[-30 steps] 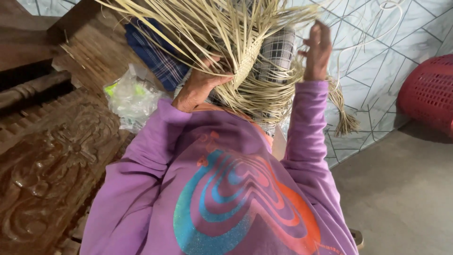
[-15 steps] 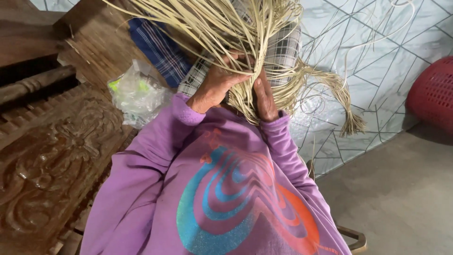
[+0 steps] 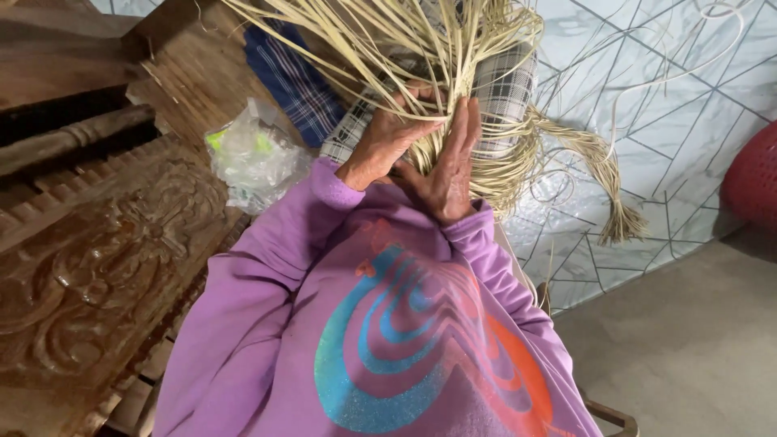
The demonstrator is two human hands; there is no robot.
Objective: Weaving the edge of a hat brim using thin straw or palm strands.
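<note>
A loose mass of pale straw strands point(image 3: 421, 48) fans out over my lap, with a thick bundled tail point(image 3: 603, 174) hanging down to the right. My left hand point(image 3: 384, 137) pinches a few strands near the middle of the mass. Beside it, my right hand point(image 3: 449, 174) lies flat against the same strands with its fingers stretched upward. Both purple sleeves meet below the hands. A plaid cloth point(image 3: 502, 89) lies under the straw.
A carved dark wooden panel point(image 3: 89, 267) fills the left side. A crumpled clear plastic bag point(image 3: 255, 154) lies next to a blue checked cloth point(image 3: 295, 81). A patterned pale tiled wall point(image 3: 672, 89) stands on the right, with a red basket point(image 3: 753, 174) at the right edge.
My right hand has come down from high on the right and now presses on the straw next to my left hand. The straw tail hangs lower on the right.
</note>
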